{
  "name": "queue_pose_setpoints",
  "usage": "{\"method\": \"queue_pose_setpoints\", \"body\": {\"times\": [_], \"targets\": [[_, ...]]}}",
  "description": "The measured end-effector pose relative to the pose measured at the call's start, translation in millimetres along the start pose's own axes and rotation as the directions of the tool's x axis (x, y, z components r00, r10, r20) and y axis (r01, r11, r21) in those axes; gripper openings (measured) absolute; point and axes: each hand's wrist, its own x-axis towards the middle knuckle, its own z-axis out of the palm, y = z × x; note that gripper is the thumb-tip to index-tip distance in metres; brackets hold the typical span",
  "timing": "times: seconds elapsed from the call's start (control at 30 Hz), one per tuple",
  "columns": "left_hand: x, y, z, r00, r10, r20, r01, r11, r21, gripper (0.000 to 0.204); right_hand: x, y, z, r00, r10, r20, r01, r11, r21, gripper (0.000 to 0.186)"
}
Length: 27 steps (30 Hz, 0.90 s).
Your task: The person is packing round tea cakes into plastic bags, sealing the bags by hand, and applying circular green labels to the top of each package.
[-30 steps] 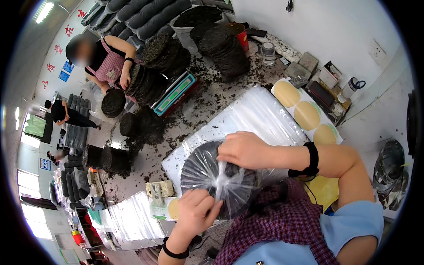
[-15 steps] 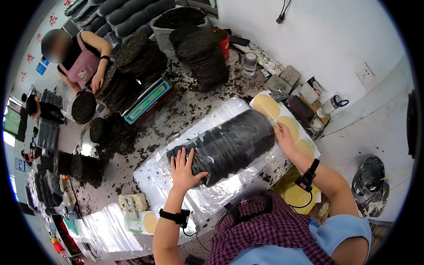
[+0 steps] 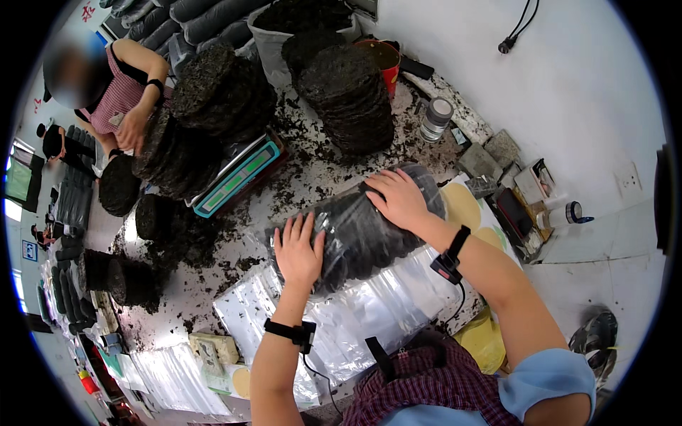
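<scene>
A long cylinder of stacked dark discs, seaweed-like, in clear plastic film (image 3: 359, 245) lies slantwise before me. My left hand (image 3: 298, 254) rests on its left end with the fingers spread. Toward the right end, my right hand (image 3: 400, 201) lies flat on the top, fingers stretched. Neither hand is closed around anything. Beneath the wrapped cylinder are flat clear plastic bags (image 3: 376, 298), which show along its near side. Past its right end is a sheet with yellow round prints (image 3: 462, 206).
Beyond stands a teal-framed scale (image 3: 238, 179) bearing dark discs, with a tall disc stack (image 3: 348, 99) to its right. A co-worker (image 3: 121, 106) handles discs at the far left. A lidded jar (image 3: 435, 119) and stone blocks (image 3: 490, 160) line the wall. Dark crumbs litter the table.
My right hand has moved from beside the cylinder's right end onto its top. The cylinder has shifted slightly away from me, baring more of the bags. My left hand stays on the left end.
</scene>
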Motion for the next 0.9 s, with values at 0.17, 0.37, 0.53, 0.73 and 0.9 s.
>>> {"method": "queue_pose_setpoints", "body": {"times": [0.17,0.37,0.53,0.73,0.9], "targets": [[33.5,-8.6,8.1,0.999,-0.042,0.033,0.045,0.997,-0.064,0.045,35.3,16.8,21.2,0.991,0.043,0.129,-0.044,0.999,0.001,0.034],[-33.7,18.9,-6.2,1.0,0.006,0.03,-0.003,0.992,-0.126,0.045,-55.7,-18.7,-21.9,0.978,-0.186,0.098,0.187,0.982,-0.005,0.034],[-63.6,62.6,-32.8,0.966,0.218,0.138,-0.2,0.971,-0.132,0.042,-155.8,-58.7,-58.8,0.934,-0.271,0.234,0.227,0.954,0.196,0.042],[-199.8,50.9,-56.0,0.958,-0.018,0.285,0.107,0.947,-0.301,0.03,-185.1,-117.6,-123.3,0.948,-0.221,0.227,0.166,0.956,0.241,0.052],[-243.5,27.5,-97.9,0.944,-0.272,0.189,0.322,0.89,-0.324,0.036,-205.4,-176.0,-86.3,0.812,-0.517,0.271,0.436,0.846,0.307,0.064]]}}
